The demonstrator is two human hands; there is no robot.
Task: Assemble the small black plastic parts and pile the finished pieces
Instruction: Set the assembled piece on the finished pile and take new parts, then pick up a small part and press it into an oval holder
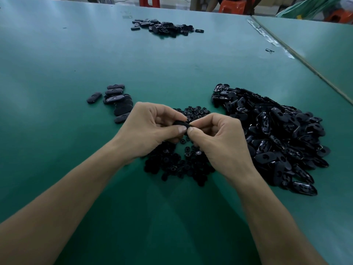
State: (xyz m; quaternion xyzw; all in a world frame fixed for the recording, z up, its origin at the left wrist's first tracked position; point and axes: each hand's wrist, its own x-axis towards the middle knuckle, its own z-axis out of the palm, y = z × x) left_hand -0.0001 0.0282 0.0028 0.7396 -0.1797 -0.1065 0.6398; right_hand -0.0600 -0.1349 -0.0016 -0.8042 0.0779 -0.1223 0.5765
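Green matting covers the table point(57, 60), and both hands meet just above a scatter of small round black parts point(172, 165). Left hand point(150, 129) and right hand point(215, 138) are curled shut, thumbs and fingertips pinching one small black piece point(180, 123) between them — thumbs nearly touching. Right of that scatter lies a big heap of oval shells point(277, 138); left of it, a small pile of finished pieces point(116, 100); well beyond it, another dark cluster point(164, 27).
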